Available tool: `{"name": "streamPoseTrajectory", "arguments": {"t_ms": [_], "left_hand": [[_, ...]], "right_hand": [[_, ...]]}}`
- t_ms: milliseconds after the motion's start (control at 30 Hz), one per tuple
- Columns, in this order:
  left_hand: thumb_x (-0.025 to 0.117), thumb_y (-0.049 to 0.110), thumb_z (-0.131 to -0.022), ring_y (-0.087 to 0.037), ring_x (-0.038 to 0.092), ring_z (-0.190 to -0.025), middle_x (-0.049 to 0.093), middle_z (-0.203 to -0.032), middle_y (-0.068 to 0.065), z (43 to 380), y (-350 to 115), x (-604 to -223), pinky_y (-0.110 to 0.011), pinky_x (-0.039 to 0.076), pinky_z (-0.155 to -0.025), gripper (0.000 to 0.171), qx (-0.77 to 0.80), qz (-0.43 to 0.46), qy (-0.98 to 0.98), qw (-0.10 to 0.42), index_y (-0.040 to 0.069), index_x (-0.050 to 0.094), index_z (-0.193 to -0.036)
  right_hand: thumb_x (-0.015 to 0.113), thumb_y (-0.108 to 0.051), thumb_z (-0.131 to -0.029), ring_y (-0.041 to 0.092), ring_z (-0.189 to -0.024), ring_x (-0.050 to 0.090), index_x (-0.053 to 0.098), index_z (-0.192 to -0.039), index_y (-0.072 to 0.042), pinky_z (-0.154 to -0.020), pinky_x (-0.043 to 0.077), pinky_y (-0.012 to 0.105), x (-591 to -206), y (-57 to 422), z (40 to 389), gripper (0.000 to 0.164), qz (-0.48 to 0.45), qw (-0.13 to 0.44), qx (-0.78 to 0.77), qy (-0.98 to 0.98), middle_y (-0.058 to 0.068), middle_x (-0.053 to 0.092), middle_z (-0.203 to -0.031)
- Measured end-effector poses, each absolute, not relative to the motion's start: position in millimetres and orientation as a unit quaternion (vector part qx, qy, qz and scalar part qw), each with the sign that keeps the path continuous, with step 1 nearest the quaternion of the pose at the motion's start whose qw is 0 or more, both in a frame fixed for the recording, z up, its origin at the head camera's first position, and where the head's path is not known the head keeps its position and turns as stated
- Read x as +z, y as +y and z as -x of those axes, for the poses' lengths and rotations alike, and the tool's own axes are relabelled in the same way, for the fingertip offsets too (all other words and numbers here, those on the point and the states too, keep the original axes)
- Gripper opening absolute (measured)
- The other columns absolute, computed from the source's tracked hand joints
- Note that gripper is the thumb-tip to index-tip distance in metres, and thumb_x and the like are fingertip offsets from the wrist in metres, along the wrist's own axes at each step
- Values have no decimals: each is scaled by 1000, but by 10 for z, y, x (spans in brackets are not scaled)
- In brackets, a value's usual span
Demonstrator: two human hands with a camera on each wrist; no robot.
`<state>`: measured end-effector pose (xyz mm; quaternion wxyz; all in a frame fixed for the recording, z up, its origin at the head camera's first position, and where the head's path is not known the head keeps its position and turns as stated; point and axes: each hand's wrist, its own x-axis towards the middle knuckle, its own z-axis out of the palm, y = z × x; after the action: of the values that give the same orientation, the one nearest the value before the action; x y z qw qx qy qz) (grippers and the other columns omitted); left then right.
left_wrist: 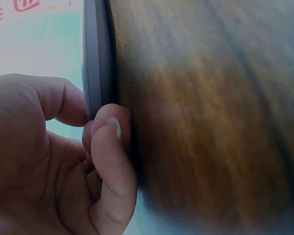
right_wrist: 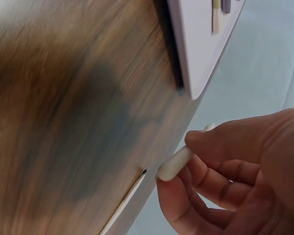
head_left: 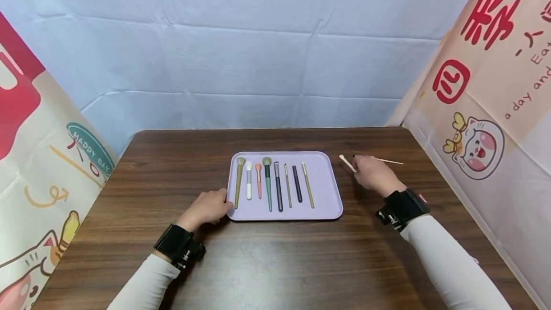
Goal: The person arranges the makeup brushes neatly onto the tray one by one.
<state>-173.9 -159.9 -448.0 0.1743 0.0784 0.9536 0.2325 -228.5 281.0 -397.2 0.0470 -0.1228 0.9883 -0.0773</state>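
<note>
My left hand (head_left: 210, 206) grips the left edge of a lilac tray (head_left: 325, 195), thumb over the rim and fingers curled beneath it. In the left wrist view the tray edge (left_wrist: 93, 63) stands between thumb and fingers. On the tray several makeup brushes lie in a row, among them a green brush (head_left: 269, 185) and a pink brush (head_left: 259, 183). Right of the tray, my right hand (head_left: 373, 173) pinches a pale makeup brush (head_left: 347, 163) between thumb and fingers. Its white handle (right_wrist: 175, 164) shows close over the table in the right wrist view.
A thin white brush (head_left: 391, 161) lies on the wooden table (head_left: 275, 262) beside my right hand. Behind the table hangs a pale blue cloth (head_left: 241, 61), and printed cloths (head_left: 482, 90) hang at both sides.
</note>
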Motion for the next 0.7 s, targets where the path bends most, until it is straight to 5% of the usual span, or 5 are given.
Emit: {"name": "streamPoseTrajectory", "arguments": {"t_ms": [333,700], "left_hand": [[57,23,-96,-18,58,-50,60,-64,-4,1744,-1599,-4504,-31,45,-50,22,234,-77,954,171,4,60,-106],[57,24,-96,-18,58,-50,60,-63,-4,1750,-1604,-4514,-30,44,-50,23,232,-75,954,173,4,59,-108]], "right_hand": [[64,-6,-90,27,-75,62,66,-93,2,-71,52,45,-3970,2655,2248,8,111,57,-86,988,13,66,-83],[62,-10,-95,20,-61,59,66,-95,3,-56,47,32,-3985,2493,2204,13,73,91,-134,984,9,64,-76]]}}
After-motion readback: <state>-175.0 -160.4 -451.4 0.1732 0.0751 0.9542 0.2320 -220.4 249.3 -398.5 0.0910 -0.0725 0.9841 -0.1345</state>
